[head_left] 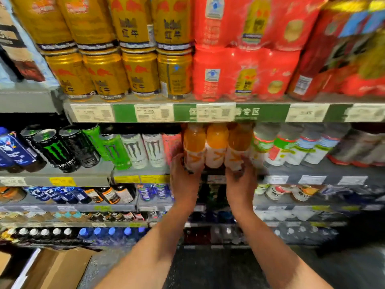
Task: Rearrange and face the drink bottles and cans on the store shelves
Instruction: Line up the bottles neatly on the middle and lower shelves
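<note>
**Both Hands on the Orange Bottle Row, Second Shelf**

Nearest the viewer, two bare forearms reach forward and upward toward the shelving. A cardboard box [52, 270] sits on the floor at the near left.

The left hand [184, 174] is curled around the lower body of the left orange bottle [194, 147]; fingers wrap the white label, so the hand is closed on it. The right hand [241, 176] is cupped against the base of the right orange bottle [238, 147], fingers bent round its lower part; contact looks firm, though blur prevents confirming a full grip. The middle orange bottle [216, 146] stands between the two, touching both neighbours, with neither hand on it.

Key relation: the three bottles stand upright, long axes vertical, at the front edge of the shelf [295, 170], directly ahead of and just above the hands. Each hand is equally near its own bottle, so the trio is bracketed from both sides. In my judgement, the next move is a squeeze-and-slide or a small twist to bring the labels square to the aisle; the unsupported middle bottle may tip if the outer two shift unevenly.

Just left stand white cans [143, 150] and green cans [112, 149]; just right, green-labelled bottles [273, 147]. Farther up, gold cans [125, 74] and red multipacks [243, 74] fill the upper shelf.
</note>
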Motion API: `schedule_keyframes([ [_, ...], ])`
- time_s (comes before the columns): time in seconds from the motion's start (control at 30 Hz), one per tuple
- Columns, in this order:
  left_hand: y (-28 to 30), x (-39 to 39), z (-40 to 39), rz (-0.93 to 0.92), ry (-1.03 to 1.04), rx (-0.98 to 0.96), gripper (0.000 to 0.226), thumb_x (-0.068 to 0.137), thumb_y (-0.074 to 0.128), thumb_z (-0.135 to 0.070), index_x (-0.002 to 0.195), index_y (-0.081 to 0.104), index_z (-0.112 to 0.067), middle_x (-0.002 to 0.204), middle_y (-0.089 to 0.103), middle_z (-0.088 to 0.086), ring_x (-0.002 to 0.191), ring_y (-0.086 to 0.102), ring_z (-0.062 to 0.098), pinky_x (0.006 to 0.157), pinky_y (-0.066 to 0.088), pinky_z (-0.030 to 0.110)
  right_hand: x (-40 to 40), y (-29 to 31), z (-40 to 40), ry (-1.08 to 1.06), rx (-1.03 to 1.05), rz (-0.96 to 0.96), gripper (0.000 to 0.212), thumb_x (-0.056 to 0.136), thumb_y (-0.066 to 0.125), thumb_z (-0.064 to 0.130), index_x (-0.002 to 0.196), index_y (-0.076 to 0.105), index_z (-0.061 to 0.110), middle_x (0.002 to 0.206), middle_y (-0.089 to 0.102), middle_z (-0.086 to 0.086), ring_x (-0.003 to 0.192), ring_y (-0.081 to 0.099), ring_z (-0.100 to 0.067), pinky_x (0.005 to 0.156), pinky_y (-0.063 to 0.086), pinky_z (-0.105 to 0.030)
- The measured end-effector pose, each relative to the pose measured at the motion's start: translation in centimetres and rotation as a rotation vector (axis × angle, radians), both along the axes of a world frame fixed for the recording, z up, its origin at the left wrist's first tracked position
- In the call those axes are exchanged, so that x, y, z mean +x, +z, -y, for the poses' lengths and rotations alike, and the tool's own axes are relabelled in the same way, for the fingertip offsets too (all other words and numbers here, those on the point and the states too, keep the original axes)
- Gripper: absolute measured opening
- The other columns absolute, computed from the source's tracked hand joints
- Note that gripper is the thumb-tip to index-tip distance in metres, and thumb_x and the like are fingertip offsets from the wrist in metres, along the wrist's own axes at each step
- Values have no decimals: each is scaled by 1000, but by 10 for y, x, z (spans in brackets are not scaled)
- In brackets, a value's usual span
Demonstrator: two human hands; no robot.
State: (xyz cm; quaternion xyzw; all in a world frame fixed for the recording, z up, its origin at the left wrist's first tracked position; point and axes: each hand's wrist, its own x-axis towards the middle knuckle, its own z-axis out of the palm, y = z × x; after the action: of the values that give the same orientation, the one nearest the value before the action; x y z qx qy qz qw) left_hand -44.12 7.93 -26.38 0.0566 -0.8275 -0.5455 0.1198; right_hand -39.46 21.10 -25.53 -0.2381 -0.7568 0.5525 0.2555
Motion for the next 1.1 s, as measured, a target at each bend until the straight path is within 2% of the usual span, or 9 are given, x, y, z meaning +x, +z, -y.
schedule_keyframes([
  [0.07, -5, -6, -9, -8, -8, -13, 33, 86, 80, -33, 109, 61, -20, 94, 67, -7, 89, 65, 1, 69, 47, 20, 0, -5, -11, 66, 29, 27, 57, 94, 65, 20, 147, 42, 17, 146, 45, -5, 127, 53, -20, 96, 45, -21],
  [0.17, -21, -19, -19, -3, 106, -18, 46, 77, 83, -47, 109, 55, -26, 100, 63, 2, 95, 65, 31, 73, 53, 46, 1, -14, -23, 168, 29, 41, 68, 94, 64, 21, 153, 31, 23, 155, 33, -2, 136, 46, -22, 108, 46, -41],
  [0.3, -8, -11, -32, -4, 162, -37, 66, 76, 86, -35, 131, 51, -25, 121, 62, -4, 111, 62, 20, 93, 52, 41, 4, -14, -38, 288, 6, 42, 67, 96, 63, 23, 152, 28, 33, 156, 30, 2, 139, 42, -22, 110, 45, -44],
  [0.43, -6, -9, -33, -11, 178, -34, 67, 78, 85, -29, 135, 50, -20, 124, 59, -1, 113, 60, 20, 96, 52, 39, 7, -9, -46, 308, 2, 59, 63, 96, 62, 23, 150, 31, 30, 153, 36, 1, 134, 46, -21, 108, 46, -42],
  [0.6, -2, 11, -46, -127, 222, 28, 54, 79, 85, -25, 122, 54, -15, 109, 49, -6, 94, 51, 9, 84, 46, 25, 19, -10, -54, 258, -49, 76, 58, 98, 61, 21, 149, 35, 25, 147, 39, 2, 126, 49, -15, 100, 43, -26],
  [0.7, -4, 28, -62, -191, 169, 96, 45, 77, 86, -17, 110, 57, -20, 102, 53, -4, 90, 60, 22, 79, 51, 33, 28, -12, -64, 187, -100, 99, 55, 98, 61, 22, 147, 37, 27, 147, 43, 0, 125, 53, -18, 98, 46, -28],
  [0.8, -5, 43, -88, -158, 77, 142, 43, 78, 86, -20, 103, 53, -32, 99, 59, -7, 93, 63, 17, 80, 52, 32, 34, -16, -81, 108, -96, 91, 51, 98, 61, 23, 144, 40, 27, 141, 48, -1, 120, 57, -17, 88, 46, -22],
  [1.0, -1, 48, -137, -108, -130, 50, 34, 80, 76, -43, 108, 59, -33, 103, 66, -5, 95, 65, 16, 80, 54, 39, 36, -9, -130, -66, -47, -2, 49, 97, 61, 19, 142, 43, 27, 139, 49, -1, 117, 59, -21, 93, 52, -39],
  [1.1, 5, 46, -167, -130, -115, 87, 36, 84, 80, -29, 113, 59, -28, 104, 65, -8, 92, 65, 11, 76, 51, 29, 32, -8, -163, -151, 12, -45, 58, 95, 64, 23, 147, 37, 22, 147, 42, -3, 131, 49, -26, 102, 48, -51],
])
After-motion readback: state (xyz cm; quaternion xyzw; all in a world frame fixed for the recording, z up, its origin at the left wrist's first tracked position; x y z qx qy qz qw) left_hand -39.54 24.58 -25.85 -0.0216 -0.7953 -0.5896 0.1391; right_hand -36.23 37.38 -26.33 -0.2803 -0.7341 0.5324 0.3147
